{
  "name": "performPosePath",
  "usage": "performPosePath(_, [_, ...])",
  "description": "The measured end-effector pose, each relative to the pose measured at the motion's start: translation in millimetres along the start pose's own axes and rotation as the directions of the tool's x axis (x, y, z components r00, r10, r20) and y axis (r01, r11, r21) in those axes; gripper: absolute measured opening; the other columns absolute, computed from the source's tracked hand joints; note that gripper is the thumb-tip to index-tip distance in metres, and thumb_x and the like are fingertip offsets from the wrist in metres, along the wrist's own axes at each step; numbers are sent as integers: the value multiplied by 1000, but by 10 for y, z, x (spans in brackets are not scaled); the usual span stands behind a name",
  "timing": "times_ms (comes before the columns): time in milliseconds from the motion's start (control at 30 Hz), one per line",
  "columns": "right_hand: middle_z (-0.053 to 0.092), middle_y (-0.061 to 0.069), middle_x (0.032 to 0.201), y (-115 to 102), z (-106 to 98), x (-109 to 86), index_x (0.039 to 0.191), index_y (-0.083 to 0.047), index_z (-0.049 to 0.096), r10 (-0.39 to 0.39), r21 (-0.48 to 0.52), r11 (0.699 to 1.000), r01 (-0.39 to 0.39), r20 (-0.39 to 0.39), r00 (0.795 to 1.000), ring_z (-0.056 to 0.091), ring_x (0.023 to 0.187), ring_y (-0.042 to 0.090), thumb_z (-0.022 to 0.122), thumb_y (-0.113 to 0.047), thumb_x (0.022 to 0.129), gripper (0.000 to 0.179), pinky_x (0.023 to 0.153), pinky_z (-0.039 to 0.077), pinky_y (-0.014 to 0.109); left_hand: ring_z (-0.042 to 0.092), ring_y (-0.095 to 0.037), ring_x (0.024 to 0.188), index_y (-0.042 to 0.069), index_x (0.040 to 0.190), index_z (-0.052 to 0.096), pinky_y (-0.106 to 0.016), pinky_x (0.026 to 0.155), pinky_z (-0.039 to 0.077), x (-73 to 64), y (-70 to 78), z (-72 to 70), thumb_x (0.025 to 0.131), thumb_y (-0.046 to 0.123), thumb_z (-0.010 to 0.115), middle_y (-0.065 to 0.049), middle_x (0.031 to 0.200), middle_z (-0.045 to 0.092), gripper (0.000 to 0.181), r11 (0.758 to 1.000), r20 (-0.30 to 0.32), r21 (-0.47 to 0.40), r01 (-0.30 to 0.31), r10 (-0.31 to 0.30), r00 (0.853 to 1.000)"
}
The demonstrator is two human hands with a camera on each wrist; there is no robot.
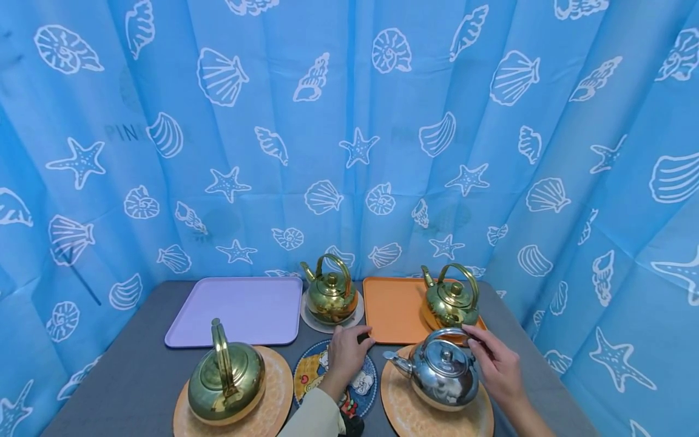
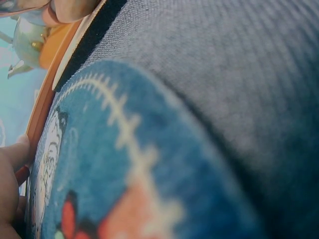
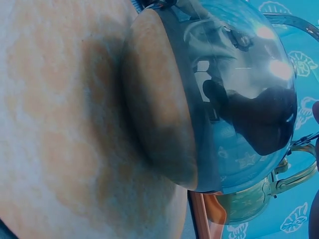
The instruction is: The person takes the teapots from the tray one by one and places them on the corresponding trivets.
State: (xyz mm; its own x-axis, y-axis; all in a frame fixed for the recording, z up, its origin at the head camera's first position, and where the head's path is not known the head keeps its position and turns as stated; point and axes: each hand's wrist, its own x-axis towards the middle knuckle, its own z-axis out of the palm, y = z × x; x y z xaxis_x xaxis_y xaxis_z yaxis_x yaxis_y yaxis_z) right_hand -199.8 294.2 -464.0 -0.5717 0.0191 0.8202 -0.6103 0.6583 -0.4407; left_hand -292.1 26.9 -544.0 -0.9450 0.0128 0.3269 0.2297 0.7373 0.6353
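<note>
A shiny silver kettle (image 1: 445,371) sits on a round tan patterned placemat (image 1: 394,397) at the right, its spout pointing left. My right hand (image 1: 498,363) pinches the right side of its arched handle with thumb and fingers. In the right wrist view the kettle's polished belly (image 3: 239,99) fills the middle, its base right at the mat. My left hand (image 1: 348,352) reaches over a round blue cartoon-printed mat (image 1: 306,363), fingers loosely bent and holding nothing visible. Just beyond it stands a gold kettle (image 1: 332,297) on a small pale round mat (image 1: 310,321).
Another gold kettle (image 1: 226,382) stands on a tan placemat (image 1: 281,379) at the front left. Behind that lies a lilac tray (image 1: 237,309). A third gold kettle (image 1: 451,303) stands on an orange tray (image 1: 393,309) at the back right. A blue seashell curtain (image 1: 349,170) encloses the table.
</note>
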Motion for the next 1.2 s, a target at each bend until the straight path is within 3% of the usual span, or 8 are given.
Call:
performPosePath(133, [69, 7, 98, -74, -5, 7, 107, 6, 69, 21, 22, 1000, -22, 14, 1000, 61, 89, -4, 63, 27, 76, 38, 73, 45, 6, 49, -13, 79, 29, 109, 76, -30, 62, 42, -5, -4, 0, 83, 36, 77, 10, 100, 69, 27, 1000, 1, 0, -6, 6, 1000])
performPosePath(267, [68, 16, 92, -132, -27, 28, 106, 13, 65, -3, 108, 994, -2, 47, 999, 64, 86, 0, 58, 31, 76, 36, 74, 48, 9, 48, -13, 79, 28, 109, 76, -30, 62, 42, -4, -5, 0, 83, 36, 77, 10, 100, 70, 26, 1000, 0, 2, -9, 9, 1000])
performPosePath(567, [68, 15, 99, 39, -39, -46, 112, 12, 64, 1, 210, 977, -19, 84, 996, 65, 88, 2, 56, 29, 80, 38, 75, 51, 13, 49, -12, 80, 30, 109, 76, -30, 63, 42, 1, -3, -1, 84, 36, 76, 12, 101, 70, 26, 1000, 12, 3, 1, -1, 1000])
performPosePath(767, [69, 9, 98, 53, -56, -52, 112, 9, 65, 22, 187, 982, -39, 90, 996, 65, 84, 4, 54, 23, 85, 32, 72, 50, 12, 48, -11, 78, 30, 108, 76, -29, 61, 41, 4, -13, 5, 83, 36, 77, 13, 100, 70, 26, 1000, -3, 8, -4, 4, 1000])
performPosePath(1200, [69, 11, 97, 92, -50, 9, 109, 8, 67, -48, 195, 980, 39, 43, 998, 64, 86, 7, 53, 25, 83, 34, 72, 49, 11, 47, -10, 77, 31, 108, 76, -28, 61, 40, 14, -10, 10, 83, 37, 77, 14, 101, 70, 26, 1000, 3, 14, 6, -6, 1000])
